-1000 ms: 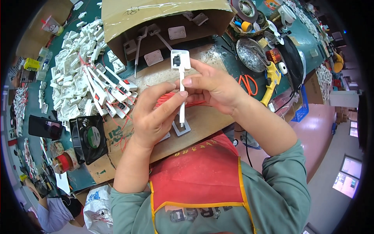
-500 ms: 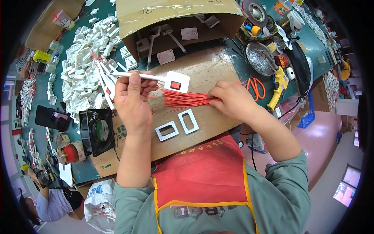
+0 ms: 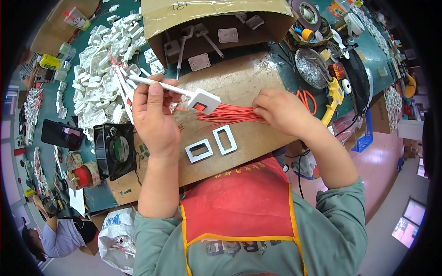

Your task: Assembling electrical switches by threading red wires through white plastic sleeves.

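My left hand (image 3: 156, 115) is closed round the white tube of a switch housing (image 3: 206, 98). This rectangular white housing, with a red rocker switch (image 3: 200, 107) in it, hangs tilted above the wires. Fingers bent and pressed together, my right hand (image 3: 283, 110) pinches the right end of a bundle of red wires (image 3: 225, 115) lying on the brown board; its fingertips partly hide that end. Just nearer to me lie two light rectangular frames: a frame with a dark opening (image 3: 199, 151) and an upright, longer-looking frame (image 3: 224, 140).
A cardboard box (image 3: 216, 10) with white parts inside stands beyond the board (image 3: 244, 69). White housings (image 3: 99, 69) are heaped at left, above a black fan (image 3: 115, 151). Right are a metal dish (image 3: 309, 68) and yellow glue gun (image 3: 335, 96). Another person (image 3: 62, 237) sits lower left.
The switch housing has tilted over in my left hand, its switch side turning downward toward me. My right hand has shifted slightly right along the wires. The whole view has shifted a little.
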{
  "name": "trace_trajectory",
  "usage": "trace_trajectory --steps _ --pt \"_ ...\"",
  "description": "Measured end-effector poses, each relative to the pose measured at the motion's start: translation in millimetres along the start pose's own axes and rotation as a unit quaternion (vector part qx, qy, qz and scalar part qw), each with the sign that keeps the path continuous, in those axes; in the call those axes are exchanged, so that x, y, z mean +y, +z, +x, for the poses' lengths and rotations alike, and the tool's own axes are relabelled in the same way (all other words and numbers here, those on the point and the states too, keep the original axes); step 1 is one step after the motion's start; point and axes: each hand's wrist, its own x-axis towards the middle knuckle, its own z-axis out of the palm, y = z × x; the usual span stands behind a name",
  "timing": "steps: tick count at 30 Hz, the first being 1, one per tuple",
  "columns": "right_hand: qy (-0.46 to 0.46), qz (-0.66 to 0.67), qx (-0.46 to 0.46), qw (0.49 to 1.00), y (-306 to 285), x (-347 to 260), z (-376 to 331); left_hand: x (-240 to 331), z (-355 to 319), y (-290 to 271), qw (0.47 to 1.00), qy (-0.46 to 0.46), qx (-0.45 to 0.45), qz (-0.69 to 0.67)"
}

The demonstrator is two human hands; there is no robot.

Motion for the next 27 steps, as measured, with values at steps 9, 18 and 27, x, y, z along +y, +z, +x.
trace_trajectory --steps 9,18,27 --pt "-0.016 -0.027 -0.005 1.000 -1.9 7.4 4.5 1.4 -3.0 2.1 1.000 0.011 0.001 0.006" --pt "-0.014 -0.027 -0.007 1.000 4.9 4.9 5.0 -0.6 -3.7 1.3 1.000 0.011 -0.008 0.023" --pt "0.045 0.067 0.082 0.993 -41.6 7.6 14.4 -1.2 -7.3 5.4 0.998 -0.002 -0.064 -0.004"
